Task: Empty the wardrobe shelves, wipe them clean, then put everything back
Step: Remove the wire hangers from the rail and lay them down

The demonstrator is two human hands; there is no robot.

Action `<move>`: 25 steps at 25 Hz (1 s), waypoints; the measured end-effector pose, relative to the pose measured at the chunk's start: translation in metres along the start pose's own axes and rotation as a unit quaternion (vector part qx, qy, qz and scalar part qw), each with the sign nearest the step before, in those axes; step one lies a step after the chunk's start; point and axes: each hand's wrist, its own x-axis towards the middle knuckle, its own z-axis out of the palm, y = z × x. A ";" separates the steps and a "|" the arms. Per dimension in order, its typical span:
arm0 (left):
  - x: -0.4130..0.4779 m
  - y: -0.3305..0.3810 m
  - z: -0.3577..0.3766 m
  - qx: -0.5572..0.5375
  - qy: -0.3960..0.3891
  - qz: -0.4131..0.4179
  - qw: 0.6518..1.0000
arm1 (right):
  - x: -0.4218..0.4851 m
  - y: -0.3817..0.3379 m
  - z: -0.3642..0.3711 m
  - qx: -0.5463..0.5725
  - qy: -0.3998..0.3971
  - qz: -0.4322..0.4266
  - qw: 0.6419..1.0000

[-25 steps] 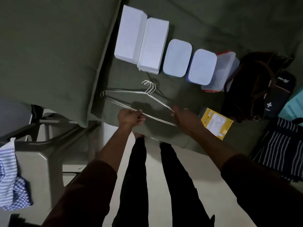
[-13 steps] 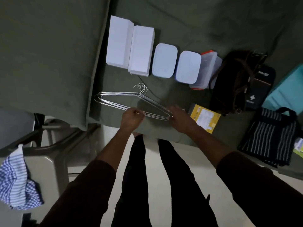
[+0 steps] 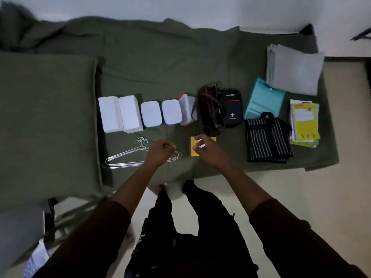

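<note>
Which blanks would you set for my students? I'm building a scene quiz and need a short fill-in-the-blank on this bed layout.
1. The wire hangers lie on the ____ bedsheet.
2. The left hand is over the hangers, while the right hand hovers over a ____ packet.
3. The black pouch carries a white ____ sign.

Missing words: green; yellow; plus

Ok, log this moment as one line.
stage: hangers laid on bed | left hand: over wire hangers, grip unclear | right hand: open above yellow packet | bed: items in row
</note>
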 end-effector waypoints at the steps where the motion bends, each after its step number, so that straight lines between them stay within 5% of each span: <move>1: -0.007 0.009 0.009 0.010 -0.020 0.006 1.000 | -0.016 0.003 -0.014 0.022 0.019 0.005 1.000; 11: -0.048 0.071 0.120 0.036 -0.113 0.021 0.993 | -0.112 0.082 -0.104 0.095 0.097 0.016 0.991; 18: -0.125 0.025 0.149 0.009 0.086 0.042 0.995 | -0.124 0.123 -0.100 0.022 -0.008 -0.105 0.994; 25: -0.233 -0.072 0.119 -0.085 0.272 -0.009 0.959 | -0.143 0.064 -0.038 -0.087 -0.157 -0.233 0.956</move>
